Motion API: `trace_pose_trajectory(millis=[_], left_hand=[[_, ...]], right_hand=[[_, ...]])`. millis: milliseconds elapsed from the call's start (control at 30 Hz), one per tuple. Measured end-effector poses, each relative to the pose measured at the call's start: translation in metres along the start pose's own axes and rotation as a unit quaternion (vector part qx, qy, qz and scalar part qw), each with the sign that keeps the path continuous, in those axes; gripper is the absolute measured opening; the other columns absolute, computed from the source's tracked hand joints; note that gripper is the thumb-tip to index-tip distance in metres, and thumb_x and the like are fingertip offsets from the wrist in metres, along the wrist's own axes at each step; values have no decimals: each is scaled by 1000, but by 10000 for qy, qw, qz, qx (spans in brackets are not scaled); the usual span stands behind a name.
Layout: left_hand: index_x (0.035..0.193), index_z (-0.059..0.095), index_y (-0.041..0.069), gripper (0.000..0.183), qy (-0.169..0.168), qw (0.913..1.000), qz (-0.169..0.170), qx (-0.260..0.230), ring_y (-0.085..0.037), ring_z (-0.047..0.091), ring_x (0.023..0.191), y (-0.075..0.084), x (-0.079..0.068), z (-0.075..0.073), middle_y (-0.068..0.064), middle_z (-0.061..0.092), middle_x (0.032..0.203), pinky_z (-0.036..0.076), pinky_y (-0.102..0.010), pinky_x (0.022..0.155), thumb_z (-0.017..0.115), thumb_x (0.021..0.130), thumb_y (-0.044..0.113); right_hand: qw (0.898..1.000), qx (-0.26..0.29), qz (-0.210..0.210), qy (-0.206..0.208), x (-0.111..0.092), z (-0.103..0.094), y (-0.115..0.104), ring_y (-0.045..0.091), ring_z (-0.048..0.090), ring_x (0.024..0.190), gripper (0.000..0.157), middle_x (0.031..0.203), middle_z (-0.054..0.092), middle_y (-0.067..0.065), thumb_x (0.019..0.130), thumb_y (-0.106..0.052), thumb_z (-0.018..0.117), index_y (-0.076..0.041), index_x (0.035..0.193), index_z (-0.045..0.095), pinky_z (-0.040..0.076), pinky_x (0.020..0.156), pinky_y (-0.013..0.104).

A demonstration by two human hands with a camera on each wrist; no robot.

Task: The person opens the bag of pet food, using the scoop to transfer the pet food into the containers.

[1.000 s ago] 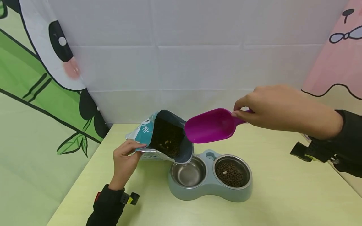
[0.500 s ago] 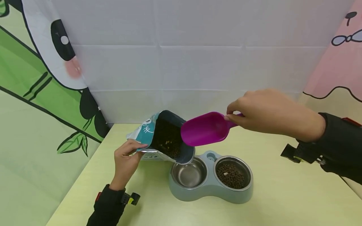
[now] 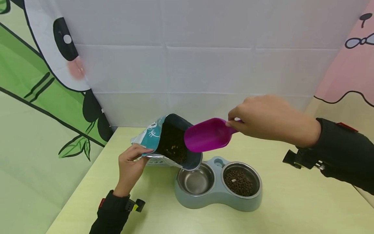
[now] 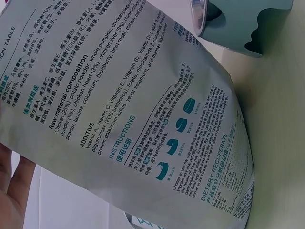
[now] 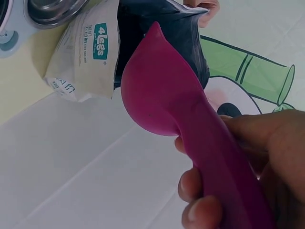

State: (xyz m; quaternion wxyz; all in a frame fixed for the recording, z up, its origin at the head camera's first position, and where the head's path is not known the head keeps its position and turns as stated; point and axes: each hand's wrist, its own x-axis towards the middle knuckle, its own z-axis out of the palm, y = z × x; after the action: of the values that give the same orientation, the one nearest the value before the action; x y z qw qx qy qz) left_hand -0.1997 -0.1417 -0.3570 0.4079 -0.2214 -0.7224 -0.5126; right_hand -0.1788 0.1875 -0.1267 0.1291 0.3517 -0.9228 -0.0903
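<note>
My left hand (image 3: 131, 167) pinches the near rim of a teal and white pet food bag (image 3: 150, 136), which leans with its mouth gaping to the right. Dark kibble (image 3: 175, 151) lies inside it. In the left wrist view the printed back of the bag (image 4: 119, 109) fills most of the picture. My right hand (image 3: 268, 118) grips the handle of a magenta scoop (image 3: 207, 135). Its hollow looks bare, and the scoop's tip overlaps the bag's mouth in the head view. From the right wrist view, fingers (image 5: 202, 212) are seen curled round the handle.
Below the bag and scoop, a blue-grey double bowl stand (image 3: 201, 203) rests on the pale table (image 3: 280, 208). Its left steel bowl (image 3: 196, 180) shows bare metal; the right bowl (image 3: 254, 174) holds brown kibble. A cloth with printed cartoons (image 3: 204, 65) hangs behind the table.
My right hand has moved left and slightly down, bringing the scoop's tip further over the bag's mouth. The left hand and the bag have stayed almost still.
</note>
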Motion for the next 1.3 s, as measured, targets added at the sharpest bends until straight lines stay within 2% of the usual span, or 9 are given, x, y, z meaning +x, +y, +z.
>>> trace_pose_trajectory(millis=[67,333,500,700,867,1067,1300], left_hand=[[83,70,-12,27,2,10000,17,-6,-4,55,78,1,0,0,-15,62,76,49,-13,74,62,67,-32],[83,70,-12,26,-6,10000,76,-46,-5,55,78,0,0,1,-16,62,77,49,-13,74,62,68,-31],[83,70,-12,16,-4,9999,116,-67,-4,55,78,-1,-2,0,-16,62,76,49,-13,75,65,74,-23],[83,70,-11,21,-30,10000,42,-38,-4,55,79,0,-3,1,-16,62,77,49,-13,75,64,70,-27],[84,69,-12,11,-47,10000,-5,-37,-4,55,79,6,-2,1,-16,62,77,49,-13,76,65,77,-20],[82,70,-11,26,25,10000,27,-1,-4,55,77,2,-1,2,-16,62,76,49,-13,74,63,67,-31],[83,69,-12,24,2,9999,91,-54,-4,55,78,-3,-1,1,-17,61,76,49,-12,74,63,69,-30]], right_hand=[[10000,-16,-68,-13,2,2,-1,11,44,54,16,56,48,-12,89,-23,63,-25,73,67,36,46,28],[9996,-123,-249,69,9,10,-8,11,40,47,26,51,44,-10,88,-22,62,-24,62,59,32,44,27],[9997,-169,-200,33,14,15,-15,12,41,47,30,51,44,-8,88,-23,63,-22,59,56,32,42,27],[9993,-195,-291,92,22,21,-22,11,44,49,27,54,45,-6,88,-25,67,-20,62,59,36,43,28],[9990,-231,-363,137,26,23,-26,13,43,49,29,53,45,-4,88,-23,67,-17,61,57,35,43,27],[9989,-349,-313,98,30,20,-30,13,36,47,36,50,41,-1,88,-20,66,-15,56,50,29,42,26],[9980,-585,-230,20,36,16,-43,15,44,49,26,54,48,-1,87,-22,68,-13,66,59,40,42,30]])
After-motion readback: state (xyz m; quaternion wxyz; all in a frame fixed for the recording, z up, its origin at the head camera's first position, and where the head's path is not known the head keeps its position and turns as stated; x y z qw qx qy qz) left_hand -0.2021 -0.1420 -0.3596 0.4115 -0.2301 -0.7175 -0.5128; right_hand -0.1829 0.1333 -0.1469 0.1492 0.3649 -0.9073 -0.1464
